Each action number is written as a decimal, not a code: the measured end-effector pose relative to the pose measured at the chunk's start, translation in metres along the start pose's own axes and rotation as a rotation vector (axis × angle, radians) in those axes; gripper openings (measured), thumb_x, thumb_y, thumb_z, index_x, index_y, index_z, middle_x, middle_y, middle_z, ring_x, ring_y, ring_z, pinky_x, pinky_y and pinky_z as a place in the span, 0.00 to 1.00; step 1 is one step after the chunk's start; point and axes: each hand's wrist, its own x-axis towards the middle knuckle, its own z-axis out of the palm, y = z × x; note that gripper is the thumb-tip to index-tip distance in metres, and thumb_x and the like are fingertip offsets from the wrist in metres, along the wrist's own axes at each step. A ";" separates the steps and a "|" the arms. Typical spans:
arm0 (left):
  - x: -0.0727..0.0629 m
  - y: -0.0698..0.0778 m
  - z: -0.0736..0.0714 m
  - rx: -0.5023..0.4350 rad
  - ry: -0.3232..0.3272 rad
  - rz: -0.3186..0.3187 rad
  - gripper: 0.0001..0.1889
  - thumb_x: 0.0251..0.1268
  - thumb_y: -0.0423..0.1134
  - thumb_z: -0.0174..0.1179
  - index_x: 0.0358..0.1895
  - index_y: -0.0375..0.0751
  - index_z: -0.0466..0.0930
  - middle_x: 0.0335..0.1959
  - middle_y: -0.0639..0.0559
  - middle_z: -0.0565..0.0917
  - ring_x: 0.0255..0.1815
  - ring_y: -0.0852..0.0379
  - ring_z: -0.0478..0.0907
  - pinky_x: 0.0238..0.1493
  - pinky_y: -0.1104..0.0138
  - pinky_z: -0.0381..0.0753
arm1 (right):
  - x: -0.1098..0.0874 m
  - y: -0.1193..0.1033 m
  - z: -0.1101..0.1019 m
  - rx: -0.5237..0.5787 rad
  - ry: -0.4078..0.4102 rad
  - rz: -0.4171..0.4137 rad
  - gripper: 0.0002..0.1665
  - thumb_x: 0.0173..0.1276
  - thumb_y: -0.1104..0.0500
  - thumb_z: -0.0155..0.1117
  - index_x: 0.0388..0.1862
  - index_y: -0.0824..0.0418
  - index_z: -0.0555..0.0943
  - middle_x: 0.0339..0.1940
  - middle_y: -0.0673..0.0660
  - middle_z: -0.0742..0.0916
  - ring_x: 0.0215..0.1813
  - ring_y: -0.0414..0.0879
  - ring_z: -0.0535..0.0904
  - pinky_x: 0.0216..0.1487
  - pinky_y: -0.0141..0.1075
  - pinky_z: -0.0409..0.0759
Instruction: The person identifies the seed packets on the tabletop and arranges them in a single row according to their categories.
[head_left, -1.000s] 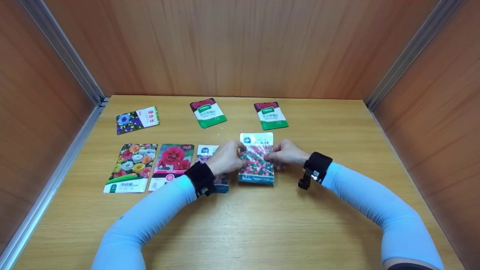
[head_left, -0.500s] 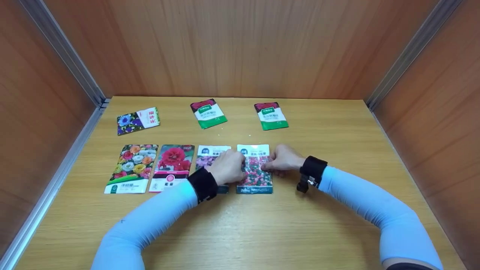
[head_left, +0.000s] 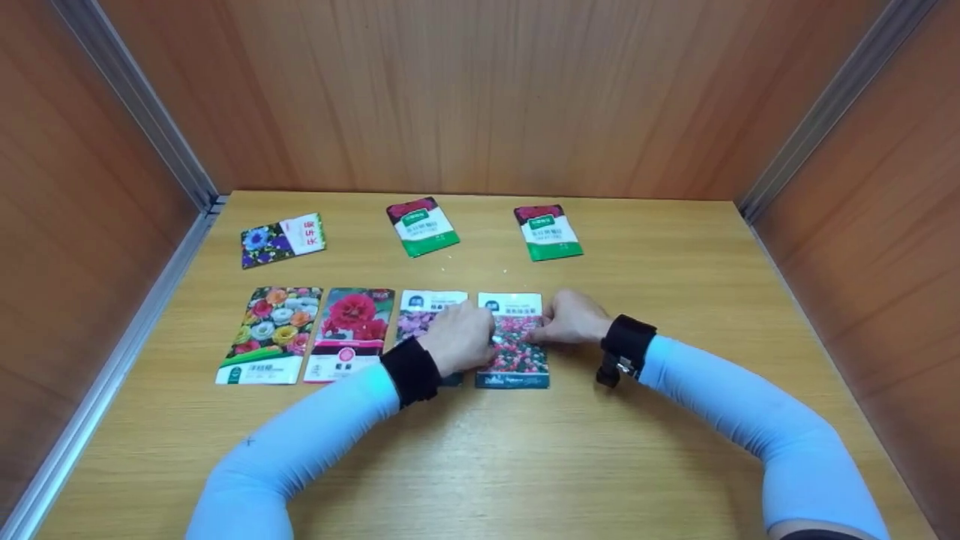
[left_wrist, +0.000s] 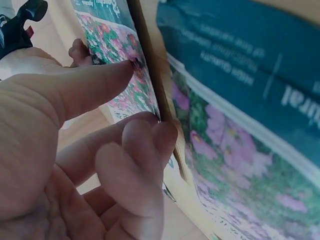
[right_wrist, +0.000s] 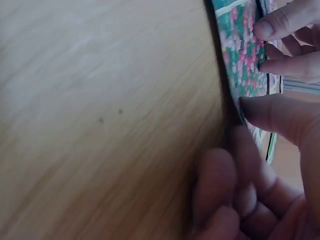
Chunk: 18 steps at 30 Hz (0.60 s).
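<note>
while both hands pinch packet

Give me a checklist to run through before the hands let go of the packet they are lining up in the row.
1. Red-flower packet flat on the table: ok.
2. Its top edge level with the purple-flower packet beside it: ok.
3. No overlap between those two: cannot tell, the left hand covers the seam.
4. Right hand on the packet's right edge: ok.
5. Both hands free of the two green packets behind: ok.
</note>
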 end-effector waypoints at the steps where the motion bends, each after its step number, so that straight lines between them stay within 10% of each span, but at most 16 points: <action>1: 0.001 0.001 0.000 0.001 -0.005 0.000 0.11 0.65 0.46 0.74 0.29 0.45 0.87 0.18 0.54 0.80 0.21 0.55 0.76 0.24 0.64 0.73 | 0.000 0.000 -0.001 -0.007 0.009 0.005 0.21 0.63 0.40 0.81 0.23 0.54 0.88 0.15 0.49 0.79 0.21 0.43 0.72 0.25 0.34 0.62; 12: -0.004 -0.017 -0.010 -0.054 0.126 0.072 0.13 0.68 0.48 0.72 0.38 0.41 0.94 0.30 0.50 0.90 0.25 0.57 0.78 0.27 0.64 0.78 | -0.002 -0.002 0.006 -0.088 0.111 -0.206 0.21 0.67 0.45 0.77 0.19 0.50 0.82 0.15 0.45 0.78 0.21 0.40 0.71 0.26 0.34 0.62; 18: -0.009 -0.041 -0.032 -0.127 0.253 0.004 0.14 0.70 0.47 0.71 0.47 0.40 0.93 0.37 0.48 0.90 0.32 0.55 0.82 0.32 0.61 0.84 | 0.000 -0.005 -0.009 -0.021 0.189 -0.179 0.20 0.70 0.44 0.75 0.23 0.53 0.84 0.18 0.48 0.81 0.25 0.44 0.75 0.30 0.36 0.67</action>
